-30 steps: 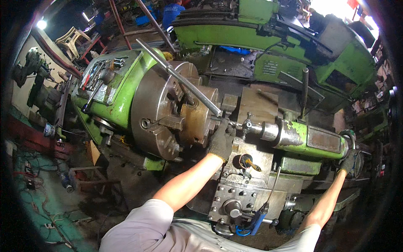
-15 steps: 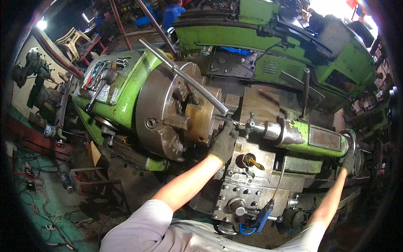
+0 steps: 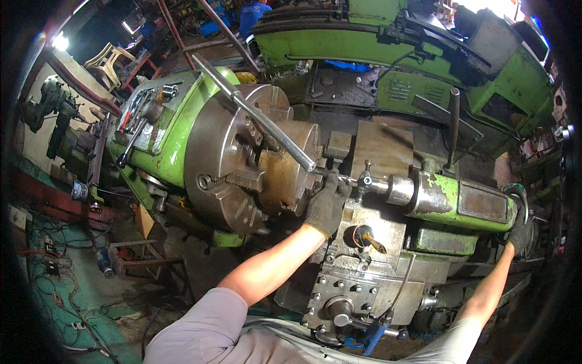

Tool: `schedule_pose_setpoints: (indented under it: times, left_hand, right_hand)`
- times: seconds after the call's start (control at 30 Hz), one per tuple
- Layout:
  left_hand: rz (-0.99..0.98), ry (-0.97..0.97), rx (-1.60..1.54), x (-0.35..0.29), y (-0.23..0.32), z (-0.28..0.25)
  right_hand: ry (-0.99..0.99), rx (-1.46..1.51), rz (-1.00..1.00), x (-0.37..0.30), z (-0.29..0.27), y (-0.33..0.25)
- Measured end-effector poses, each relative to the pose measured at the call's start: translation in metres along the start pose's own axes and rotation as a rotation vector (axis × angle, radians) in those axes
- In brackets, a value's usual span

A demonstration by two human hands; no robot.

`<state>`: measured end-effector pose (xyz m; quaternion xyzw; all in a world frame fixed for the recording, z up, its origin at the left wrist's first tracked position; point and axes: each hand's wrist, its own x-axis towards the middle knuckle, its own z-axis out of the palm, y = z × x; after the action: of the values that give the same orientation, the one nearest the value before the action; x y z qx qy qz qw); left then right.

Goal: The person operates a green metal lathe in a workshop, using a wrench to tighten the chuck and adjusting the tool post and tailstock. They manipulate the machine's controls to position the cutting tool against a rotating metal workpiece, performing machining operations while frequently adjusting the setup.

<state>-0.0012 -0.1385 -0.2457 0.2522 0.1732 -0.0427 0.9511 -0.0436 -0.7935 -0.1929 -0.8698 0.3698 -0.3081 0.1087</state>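
Note:
My left hand (image 3: 327,208), in a dark work glove, is closed at a thin metal shaft (image 3: 347,178) between the workpiece and the tailstock; its fingertips partly hide the shaft. Beside it, a round brownish metal workpiece (image 3: 280,176) sits in the jaws of a large lathe chuck (image 3: 209,145). A long steel pipe (image 3: 267,124) slants across the chuck, its lower end just above my left fingers. A small collar with cross handles (image 3: 365,179) sits before the green tailstock (image 3: 441,193). My right hand (image 3: 518,232), also gloved, grips the tailstock handwheel (image 3: 522,197) at its near rim.
Below my left hand, the carriage carries a yellow-and-black brush (image 3: 373,241) in a round cup, a bolted tool post (image 3: 342,303) and a blue-handled tool (image 3: 374,337). Hand tools lie on the green headstock (image 3: 173,148). An upright lever (image 3: 454,121) stands behind the tailstock. Another green machine (image 3: 315,48) is behind.
The whole view has shifted slightly, with the chuck further left and the tailstock further right. Both hands stay at the same places on the lathe.

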Motion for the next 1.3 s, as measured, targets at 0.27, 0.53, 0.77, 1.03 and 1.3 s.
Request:
schedule_pose_setpoints:
  times: [0.27, 0.53, 0.77, 1.03, 1.3]
  left_hand:
    - [-0.01, 0.021, 0.013, -0.001, -0.002, -0.006]
    - [0.016, -0.05, 0.0, 0.001, 0.0, -0.011]
    - [0.011, -0.007, 0.097, -0.003, 0.0, 0.004]
    - [0.233, -0.069, 1.158, -0.001, -0.001, -0.03]
    - [0.387, -0.143, 0.58, 0.03, -0.023, -0.057]
  right_hand:
    - [-0.061, -0.131, -0.029, 0.001, 0.0, -0.02]
    - [-0.034, -0.045, -0.041, -0.002, -0.004, -0.025]
    - [-0.019, -0.019, -0.064, -0.003, -0.006, -0.017]
    - [-0.133, -0.083, 0.078, 0.004, 0.004, -0.02]
    - [-0.084, 0.016, -0.072, 0.0, -0.006, -0.024]
